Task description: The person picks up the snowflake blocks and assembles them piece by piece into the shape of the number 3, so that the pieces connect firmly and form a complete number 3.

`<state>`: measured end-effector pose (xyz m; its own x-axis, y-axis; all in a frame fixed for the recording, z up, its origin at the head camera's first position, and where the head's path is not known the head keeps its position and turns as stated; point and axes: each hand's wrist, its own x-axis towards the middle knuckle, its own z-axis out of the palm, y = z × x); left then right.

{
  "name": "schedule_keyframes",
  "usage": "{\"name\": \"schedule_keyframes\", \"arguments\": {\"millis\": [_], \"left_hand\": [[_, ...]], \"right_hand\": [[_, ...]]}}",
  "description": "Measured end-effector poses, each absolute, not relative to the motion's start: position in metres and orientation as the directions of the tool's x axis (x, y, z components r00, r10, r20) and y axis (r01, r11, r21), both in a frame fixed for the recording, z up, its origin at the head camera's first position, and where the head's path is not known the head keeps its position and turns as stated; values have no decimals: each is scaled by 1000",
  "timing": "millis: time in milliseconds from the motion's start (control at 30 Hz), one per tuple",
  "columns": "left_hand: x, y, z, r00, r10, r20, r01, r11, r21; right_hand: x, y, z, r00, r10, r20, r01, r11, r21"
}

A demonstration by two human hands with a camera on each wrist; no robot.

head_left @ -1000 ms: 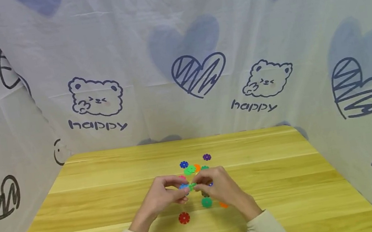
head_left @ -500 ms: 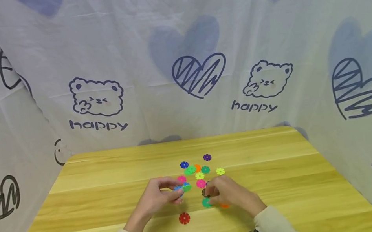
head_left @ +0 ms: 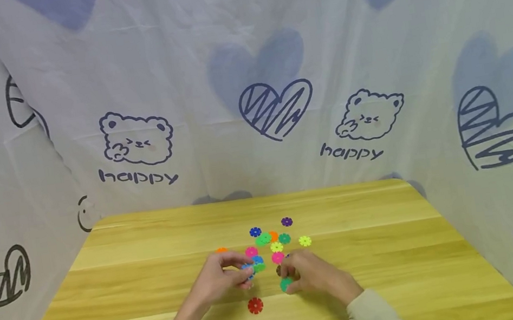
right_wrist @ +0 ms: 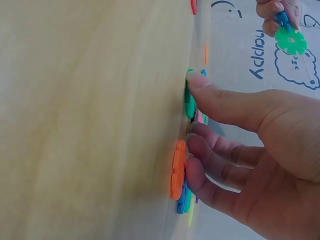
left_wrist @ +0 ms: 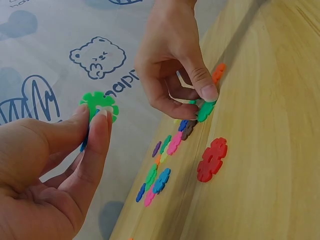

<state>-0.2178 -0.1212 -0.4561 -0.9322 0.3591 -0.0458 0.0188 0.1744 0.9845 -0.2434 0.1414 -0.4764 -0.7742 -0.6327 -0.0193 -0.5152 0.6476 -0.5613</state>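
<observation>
My left hand [head_left: 221,277] pinches a blue snowflake disc [right_wrist: 282,20] between thumb and fingertips. A light green snowflake disc [left_wrist: 102,102] is joined to it and sticks out past the fingertips. Low over the table, my right hand [head_left: 319,276] has its thumb touching a teal green snowflake disc [right_wrist: 190,97] that lies flat. Its other fingertips are bent and apart from the thumb, near a brown disc [left_wrist: 189,130] and an orange disc [right_wrist: 177,170]. A red snowflake disc [head_left: 255,305] lies on the table between the two hands, nearer the front.
Several more discs lie loosely behind the hands, among them a purple one [head_left: 286,221], a yellow one [head_left: 304,241] and a pink one [head_left: 251,251]. The wooden table [head_left: 125,238] is backed by a printed cloth [head_left: 206,150].
My right hand has let go of the joined green and blue discs and moved right and down to the teal disc. The left hand has drawn slightly left, still holding the joined pair.
</observation>
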Motion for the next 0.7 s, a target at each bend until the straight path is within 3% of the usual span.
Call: {"name": "schedule_keyframes", "arguments": {"millis": [700], "left_hand": [[-216,-118,-456,-929,367,-45,10,146,989]], "right_hand": [[-246,144,-479,-760,-649,-33,-495,610,-619]]}}
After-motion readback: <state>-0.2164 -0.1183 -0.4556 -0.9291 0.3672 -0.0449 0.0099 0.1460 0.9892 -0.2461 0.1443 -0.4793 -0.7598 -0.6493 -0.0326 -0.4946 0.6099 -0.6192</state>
